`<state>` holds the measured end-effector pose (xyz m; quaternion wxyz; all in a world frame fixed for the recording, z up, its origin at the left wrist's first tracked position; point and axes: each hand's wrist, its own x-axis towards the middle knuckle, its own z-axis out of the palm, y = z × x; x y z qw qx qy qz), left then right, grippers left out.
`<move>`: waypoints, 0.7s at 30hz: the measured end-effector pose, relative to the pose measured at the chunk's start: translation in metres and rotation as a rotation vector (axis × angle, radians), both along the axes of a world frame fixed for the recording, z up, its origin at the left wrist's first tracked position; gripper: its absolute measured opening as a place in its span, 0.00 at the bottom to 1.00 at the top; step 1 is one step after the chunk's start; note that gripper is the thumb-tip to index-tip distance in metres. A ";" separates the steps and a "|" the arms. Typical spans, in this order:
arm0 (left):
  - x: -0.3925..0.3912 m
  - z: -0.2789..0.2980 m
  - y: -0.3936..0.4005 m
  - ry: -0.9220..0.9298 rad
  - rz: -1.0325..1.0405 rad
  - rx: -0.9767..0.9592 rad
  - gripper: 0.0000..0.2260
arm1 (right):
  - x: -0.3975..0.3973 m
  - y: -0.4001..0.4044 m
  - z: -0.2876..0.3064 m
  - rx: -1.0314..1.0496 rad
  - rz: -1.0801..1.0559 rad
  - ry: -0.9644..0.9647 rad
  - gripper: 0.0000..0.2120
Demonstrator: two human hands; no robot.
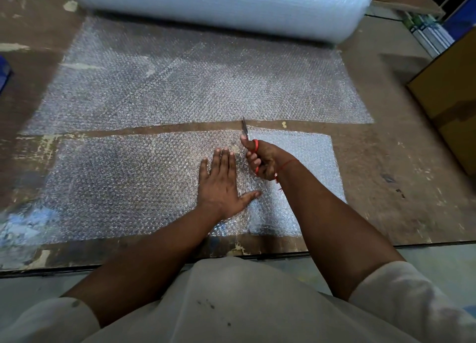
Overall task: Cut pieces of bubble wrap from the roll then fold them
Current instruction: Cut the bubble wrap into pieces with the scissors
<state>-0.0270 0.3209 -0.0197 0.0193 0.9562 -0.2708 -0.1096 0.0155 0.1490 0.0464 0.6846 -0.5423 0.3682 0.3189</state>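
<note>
Left hand (221, 185) flat; right hand (260, 160) grips scissors (246, 132) (red-handled).

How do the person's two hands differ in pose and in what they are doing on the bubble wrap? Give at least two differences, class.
The left hand lies flat, fingers straight and spread, pressing on the cut piece of bubble wrap; the right hand is curled round the red-handled scissors. The left hand holds no tool; the right points the blades away toward the roll. Both are over the same cut piece, close together.
</note>
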 end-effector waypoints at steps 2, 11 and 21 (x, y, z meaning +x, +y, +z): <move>0.000 0.000 0.000 0.002 0.002 -0.009 0.56 | 0.003 -0.001 0.003 -0.008 0.028 0.000 0.27; 0.000 -0.003 0.002 0.007 -0.001 -0.058 0.54 | -0.026 -0.007 0.026 -0.049 -0.028 -0.054 0.25; -0.017 0.001 0.012 -0.028 -0.009 -0.096 0.47 | -0.116 -0.023 -0.026 -0.888 -0.059 -0.359 0.29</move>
